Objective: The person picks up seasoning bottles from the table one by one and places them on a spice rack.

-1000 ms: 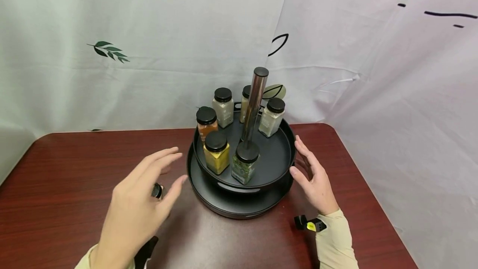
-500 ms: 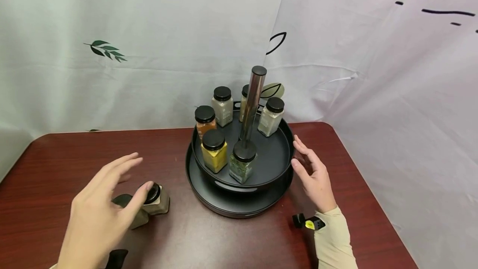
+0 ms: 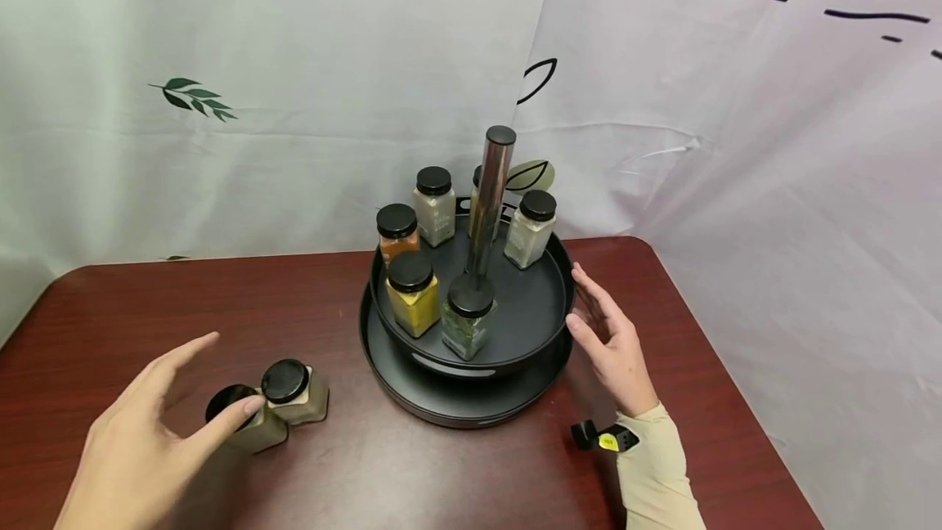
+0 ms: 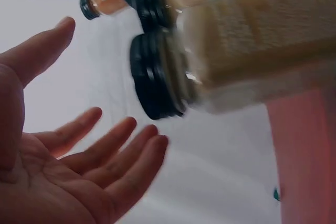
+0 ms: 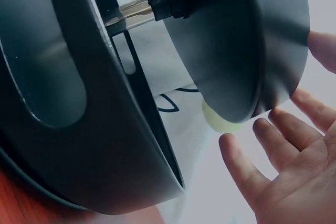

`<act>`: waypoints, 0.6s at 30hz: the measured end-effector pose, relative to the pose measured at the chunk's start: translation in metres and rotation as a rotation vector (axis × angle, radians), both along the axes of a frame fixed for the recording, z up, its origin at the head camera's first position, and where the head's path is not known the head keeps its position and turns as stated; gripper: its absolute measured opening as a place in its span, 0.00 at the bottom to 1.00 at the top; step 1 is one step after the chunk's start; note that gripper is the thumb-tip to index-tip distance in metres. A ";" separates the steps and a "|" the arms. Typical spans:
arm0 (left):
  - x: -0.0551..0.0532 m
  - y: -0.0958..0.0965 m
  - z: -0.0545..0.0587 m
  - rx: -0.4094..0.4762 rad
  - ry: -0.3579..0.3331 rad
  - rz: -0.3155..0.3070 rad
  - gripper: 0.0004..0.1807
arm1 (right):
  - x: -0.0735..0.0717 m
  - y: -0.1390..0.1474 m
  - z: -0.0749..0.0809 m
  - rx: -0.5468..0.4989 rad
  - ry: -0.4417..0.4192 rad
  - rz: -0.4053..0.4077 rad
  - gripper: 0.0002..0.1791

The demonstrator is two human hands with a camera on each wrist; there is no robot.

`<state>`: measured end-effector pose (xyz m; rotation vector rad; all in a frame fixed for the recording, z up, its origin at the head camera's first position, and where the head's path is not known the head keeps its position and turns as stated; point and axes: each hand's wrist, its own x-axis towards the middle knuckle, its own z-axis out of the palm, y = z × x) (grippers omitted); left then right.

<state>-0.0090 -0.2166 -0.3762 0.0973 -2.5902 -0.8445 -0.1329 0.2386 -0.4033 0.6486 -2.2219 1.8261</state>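
Note:
Two square spice jars with black lids stand side by side on the table, left of the tray: the nearer jar [image 3: 263, 432] and the farther jar [image 3: 305, 399]. My left hand [image 3: 143, 440] hovers at the nearer jar, thumb and fingers spread; in the left wrist view a gap shows between fingers and lid. A black two-tier turntable [image 3: 526, 309] has several jars on its upper tier, among them a yellow jar [image 3: 414, 305], an orange jar [image 3: 399, 242] and a green-herb jar [image 3: 465, 334]. My right hand [image 3: 616, 350] touches the upper tier's right rim with extended fingers.
A shiny post with a black cap [image 3: 491, 195] rises from the turntable's middle. More jars, such as a pale jar [image 3: 530, 231], stand toward the back. The dark red table [image 3: 316, 293] ends at a white curtain [image 3: 331, 88] behind and on the right.
My left hand has moved left and toward me, away from the turntable to the two jars, which have come into sight. The right hand stays at the rim.

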 end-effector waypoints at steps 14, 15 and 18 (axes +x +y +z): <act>0.006 0.006 -0.030 0.042 -0.255 0.159 0.65 | 0.000 0.001 -0.003 -0.015 -0.014 0.059 0.37; 0.006 0.008 -0.031 0.041 -0.269 0.167 0.66 | 0.000 0.000 -0.003 -0.013 -0.015 0.062 0.38; 0.005 0.012 -0.035 0.047 -0.297 0.185 0.66 | 0.001 -0.001 -0.003 -0.001 -0.016 0.063 0.38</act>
